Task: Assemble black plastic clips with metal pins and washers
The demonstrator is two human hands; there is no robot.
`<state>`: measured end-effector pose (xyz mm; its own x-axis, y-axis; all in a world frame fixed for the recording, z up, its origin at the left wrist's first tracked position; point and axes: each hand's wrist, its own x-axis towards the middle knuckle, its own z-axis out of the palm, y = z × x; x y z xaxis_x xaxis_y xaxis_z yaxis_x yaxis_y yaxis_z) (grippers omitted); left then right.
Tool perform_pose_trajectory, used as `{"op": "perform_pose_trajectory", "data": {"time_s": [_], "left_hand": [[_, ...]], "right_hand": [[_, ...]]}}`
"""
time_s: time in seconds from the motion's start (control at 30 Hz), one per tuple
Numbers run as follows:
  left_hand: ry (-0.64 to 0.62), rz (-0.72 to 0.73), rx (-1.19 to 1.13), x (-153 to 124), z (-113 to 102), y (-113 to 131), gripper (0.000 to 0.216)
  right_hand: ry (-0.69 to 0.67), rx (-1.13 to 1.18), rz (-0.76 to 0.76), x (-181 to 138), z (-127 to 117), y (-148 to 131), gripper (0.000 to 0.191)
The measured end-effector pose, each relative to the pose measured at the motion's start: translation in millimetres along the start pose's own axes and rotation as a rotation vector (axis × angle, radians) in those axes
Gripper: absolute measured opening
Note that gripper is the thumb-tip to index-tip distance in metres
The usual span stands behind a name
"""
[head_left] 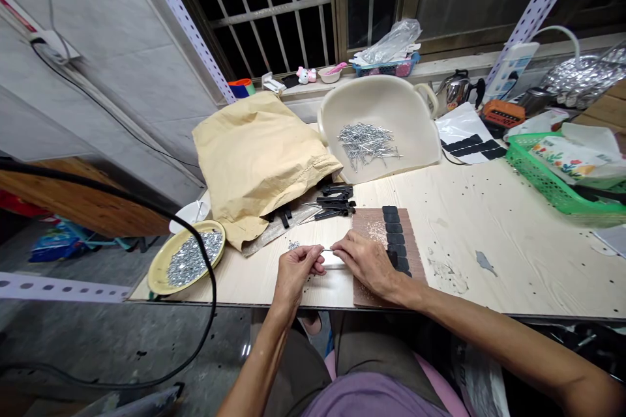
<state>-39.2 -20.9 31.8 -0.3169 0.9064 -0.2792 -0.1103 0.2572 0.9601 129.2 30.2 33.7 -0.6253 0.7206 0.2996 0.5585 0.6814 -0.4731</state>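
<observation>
Thin metal pin (327, 249) held just above the tabletop (489, 221), near its front edge; left hand (300, 268) pinches one end, right hand (368, 262) the other. This piece looks in progress. Black pads (396, 239) in a column on the brown board (415, 255). Black-handled pieces (336, 202) by the paper sack (259, 163), perhaps done. Plenty left, seemingly: loose metal pins (364, 142) in the cream basin (391, 101). Orange box (503, 114): dark lettering, starts "20", rest unreadable.

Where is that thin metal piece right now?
In the head view, the thin metal piece is just below centre, held between the left hand and right hand, left of the brown board.
</observation>
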Motion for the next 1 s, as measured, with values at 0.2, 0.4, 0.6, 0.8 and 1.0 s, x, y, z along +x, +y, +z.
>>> {"op": "perform_pose_trajectory", "data": {"time_s": [0.2,0.4,0.6,0.8,1.0], "left_hand": [[-0.028,-0.023,0.02,1,3,3,0.033],[-0.06,-0.056,-0.091,-2,10,4,0.039],[-0.055,-0.048,-0.016,-5,14,9,0.034],[-0.06,-0.043,0.025,-8,12,9,0.032],[-0.088,-0.06,0.061,-9,10,11,0.032]], "right_hand": [[0.108,-0.084,0.01,-5,9,-5,0.02],[0.102,-0.031,0.035,-7,5,3,0.019],[0.11,-0.019,0.051,-10,-1,2,0.019],[0.105,-0.117,-0.039,-14,-7,-3,0.017],[0.13,-0.151,-0.058,-15,-6,-1,0.02]]}}
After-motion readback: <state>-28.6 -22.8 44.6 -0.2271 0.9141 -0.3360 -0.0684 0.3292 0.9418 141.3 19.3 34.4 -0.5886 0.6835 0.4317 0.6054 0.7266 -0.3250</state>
